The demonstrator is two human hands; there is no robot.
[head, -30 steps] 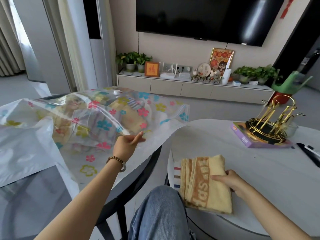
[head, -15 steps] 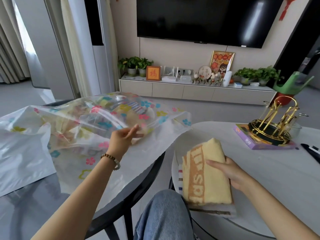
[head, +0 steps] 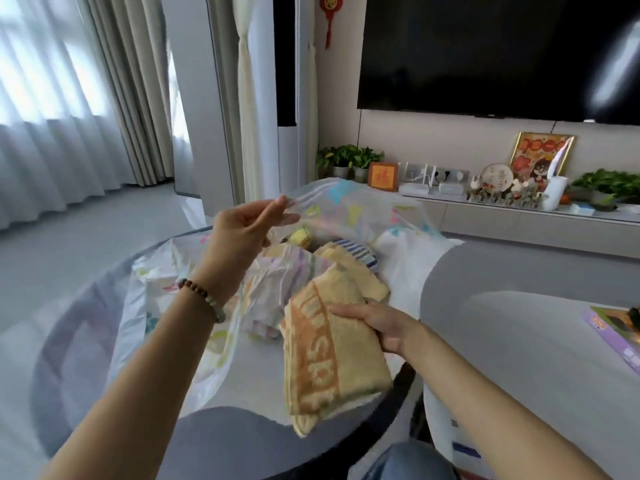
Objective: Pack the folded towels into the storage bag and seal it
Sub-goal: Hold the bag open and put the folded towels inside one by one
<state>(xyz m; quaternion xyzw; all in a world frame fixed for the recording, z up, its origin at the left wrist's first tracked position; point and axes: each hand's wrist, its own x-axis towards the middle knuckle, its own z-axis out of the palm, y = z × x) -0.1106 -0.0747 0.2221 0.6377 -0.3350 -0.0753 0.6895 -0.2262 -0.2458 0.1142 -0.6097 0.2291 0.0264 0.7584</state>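
A clear storage bag (head: 349, 209) printed with coloured flowers lies on the dark round glass table (head: 86, 341). My left hand (head: 242, 233) pinches the bag's upper edge and holds the mouth lifted open. Inside lie several folded towels (head: 346, 258), yellow and striped. My right hand (head: 377, 323) grips a folded yellow towel with orange lettering (head: 325, 355), held at the bag's mouth, its far end over the towels inside.
A white round table (head: 519, 341) stands to the right with a purple box (head: 613, 337) on it. My knee in jeans (head: 412, 462) is at the bottom. Beyond are a low TV cabinet (head: 519, 216) with plants and ornaments, and curtains at left.
My right hand has lifted the yellow towel off the white table and carried it left to the bag's mouth. My left hand has raised the bag's upper edge higher. The view has turned left.
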